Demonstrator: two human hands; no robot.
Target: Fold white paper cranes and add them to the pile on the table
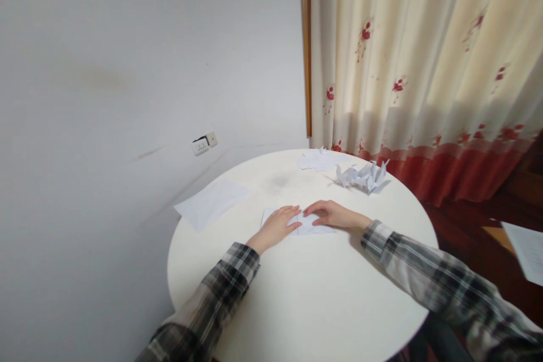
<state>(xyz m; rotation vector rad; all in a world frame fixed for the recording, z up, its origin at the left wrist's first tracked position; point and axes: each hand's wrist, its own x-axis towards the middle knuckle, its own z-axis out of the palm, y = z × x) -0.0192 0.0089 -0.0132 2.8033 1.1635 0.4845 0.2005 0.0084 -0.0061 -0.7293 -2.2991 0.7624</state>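
A folded white sheet of paper [302, 230] lies flat on the round white table [314, 300], with a crease line running across its middle. My left hand [278, 225] rests on the left part of the paper, fingers stretched out and lying flat. Over the right part is my right hand [331, 214], its fingers slightly bent and apart, fingertips touching the paper near the crease. Neither hand grips anything. Part of the paper is hidden under both hands.
Several folded paper cranes [365, 176] stand at the back right of the table. Behind them lie loose paper pieces [316, 161]. A larger white sheet [212, 203] lies at the left edge, beside the wall with a socket [200, 146]. A patterned curtain [407, 68] hangs behind.
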